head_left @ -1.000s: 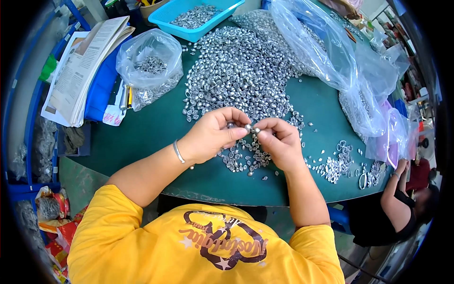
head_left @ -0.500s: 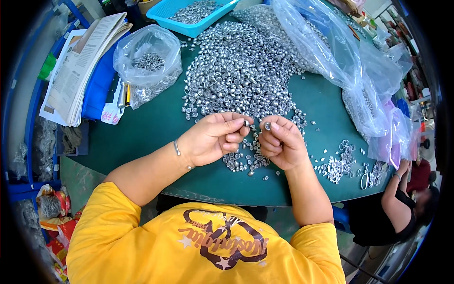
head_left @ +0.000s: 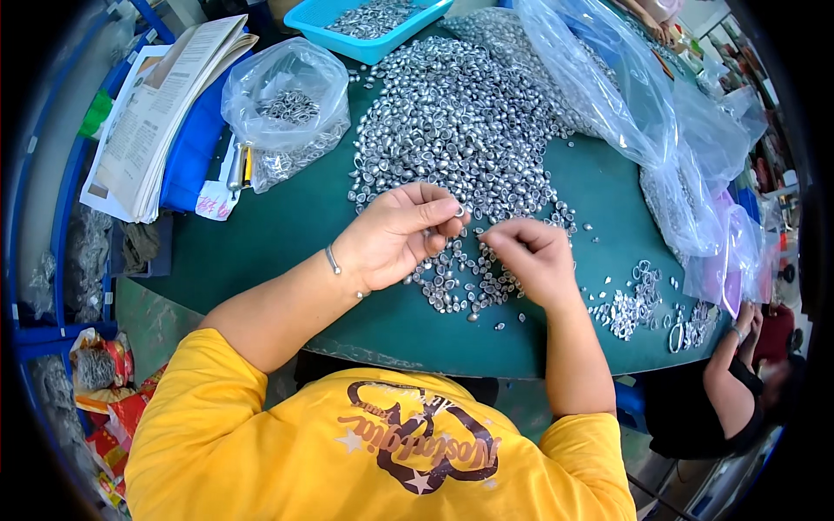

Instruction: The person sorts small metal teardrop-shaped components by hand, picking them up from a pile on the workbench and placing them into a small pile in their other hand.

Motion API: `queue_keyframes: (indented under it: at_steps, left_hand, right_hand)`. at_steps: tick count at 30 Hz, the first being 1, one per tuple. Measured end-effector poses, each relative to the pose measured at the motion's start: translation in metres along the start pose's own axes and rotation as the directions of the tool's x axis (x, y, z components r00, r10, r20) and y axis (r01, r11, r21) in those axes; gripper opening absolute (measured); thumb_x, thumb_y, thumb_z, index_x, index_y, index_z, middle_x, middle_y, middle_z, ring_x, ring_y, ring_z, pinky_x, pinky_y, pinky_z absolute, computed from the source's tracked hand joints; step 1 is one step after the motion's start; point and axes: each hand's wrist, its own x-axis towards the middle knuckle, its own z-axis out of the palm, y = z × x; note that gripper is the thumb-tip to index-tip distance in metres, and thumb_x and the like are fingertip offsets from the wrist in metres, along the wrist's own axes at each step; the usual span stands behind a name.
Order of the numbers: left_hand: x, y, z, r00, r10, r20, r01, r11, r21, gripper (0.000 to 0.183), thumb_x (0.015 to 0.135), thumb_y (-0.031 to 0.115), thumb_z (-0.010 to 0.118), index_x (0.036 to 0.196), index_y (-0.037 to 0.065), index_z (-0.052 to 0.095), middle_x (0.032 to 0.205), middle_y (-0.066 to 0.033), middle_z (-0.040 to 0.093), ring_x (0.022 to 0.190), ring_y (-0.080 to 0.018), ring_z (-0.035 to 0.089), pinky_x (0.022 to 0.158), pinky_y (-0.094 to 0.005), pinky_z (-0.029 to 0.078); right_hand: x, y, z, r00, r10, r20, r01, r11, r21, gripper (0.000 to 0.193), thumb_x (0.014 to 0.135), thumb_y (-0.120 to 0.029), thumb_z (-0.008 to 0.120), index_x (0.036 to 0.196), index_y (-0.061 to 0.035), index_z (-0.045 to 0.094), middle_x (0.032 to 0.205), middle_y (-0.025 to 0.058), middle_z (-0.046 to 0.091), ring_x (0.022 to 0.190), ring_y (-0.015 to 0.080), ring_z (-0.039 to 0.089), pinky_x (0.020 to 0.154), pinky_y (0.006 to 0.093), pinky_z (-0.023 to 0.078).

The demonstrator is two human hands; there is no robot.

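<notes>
L hand [head_left: 395,234]: narrow; thumb + fingertips pinch one small silver metal pc. [head_left: 460,210], held over near edge of heap. Bright metal cuff bracelet [head_left: 333,260] at wrist.

R hand [head_left: 540,259]: narrow; thumb + forefinger tips together, just beside L hand, near edge of heap. Cannot tell if a pc. is between tips.

Handling (judged): pcs tiny, smooth, prob. slippery; light fingertip pinch on rim, face turned to view, hands low over heap so any drop lands among like pcs.

Heap of small, rounded, hollow-backed silver metal pcs [head_left: 452,130]: on dark green table [head_left: 261,234], beyond hands. Loose group of same-type pcs [head_left: 447,291]: near side of heap.

Clear plastic bag w/ silver pcs [head_left: 269,135]: L of heap. Stack of printed papers [head_left: 165,122] on dark blue plastic bin [head_left: 187,165]: farther L of heap.

Light blue rectangular plastic basket [head_left: 347,45], silver pcs inside: far side of heap.

Long clear plastic bag [head_left: 625,122]: R of heap. Mixed bright silver bits [head_left: 627,313]: near-R of heap. Co-worker's arm [head_left: 728,382]: well R of heap.
</notes>
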Motion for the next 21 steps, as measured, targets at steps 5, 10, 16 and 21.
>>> queue_keyframes:
  at_steps: [5, 10, 16, 21]
  left_hand:
    - [0.000, 0.003, -0.001, 0.988, 0.078, -0.134, -0.078, 0.997, 0.007, 0.010, 0.082, 0.005, 0.057, 0.092, 0.005, 0.057, 0.084, -0.0038, 0.060, 0.070, -0.0096, 0.058, 0.054, -0.0184, 0.045]
    - [-0.002, 0.012, 0.004, 0.971, 0.193, -0.144, -0.081, 0.827, 0.556, 0.011, 0.078, 0.008, 0.062, 0.087, 0.004, 0.060, 0.073, 0.0005, 0.056, 0.060, -0.0073, 0.051, 0.049, -0.0193, 0.039]
    - [-0.011, 0.014, 0.006, 0.937, 0.253, 0.241, -0.207, -0.151, 0.967, 0.011, 0.066, 0.010, 0.070, 0.071, 0.004, 0.063, 0.066, -0.0064, 0.054, 0.058, -0.0173, 0.054, 0.057, -0.0274, 0.045]
    - [-0.010, 0.007, -0.003, 0.937, 0.224, 0.269, -0.214, -0.241, 0.946, 0.008, 0.069, 0.009, 0.069, 0.072, 0.003, 0.063, 0.069, -0.0073, 0.055, 0.065, -0.0204, 0.056, 0.060, -0.0300, 0.045]
  right_hand:
    - [-0.001, 0.000, 0.016, 0.930, -0.329, 0.167, 0.363, 0.737, -0.570, 0.006, 0.074, -0.012, 0.064, 0.077, -0.0077, 0.064, 0.067, 0.0080, 0.057, 0.060, 0.0274, 0.058, 0.054, 0.0356, 0.047]
    - [0.000, -0.004, 0.018, 0.944, -0.272, 0.188, 0.328, 0.693, -0.643, 0.006, 0.074, -0.012, 0.063, 0.078, -0.0072, 0.064, 0.070, 0.0095, 0.059, 0.063, 0.0279, 0.059, 0.056, 0.0351, 0.048]
    - [0.000, 0.000, 0.007, 0.993, 0.012, 0.113, 0.010, 0.982, -0.190, 0.009, 0.076, -0.008, 0.065, 0.083, -0.0019, 0.065, 0.073, 0.0053, 0.062, 0.060, 0.0123, 0.055, 0.057, 0.0248, 0.045]
    - [0.000, 0.006, -0.013, 0.937, 0.040, 0.347, -0.306, 0.574, 0.759, 0.010, 0.079, -0.003, 0.059, 0.087, 0.0018, 0.060, 0.061, 0.0006, 0.050, 0.051, 0.0054, 0.041, 0.039, 0.0187, 0.028]
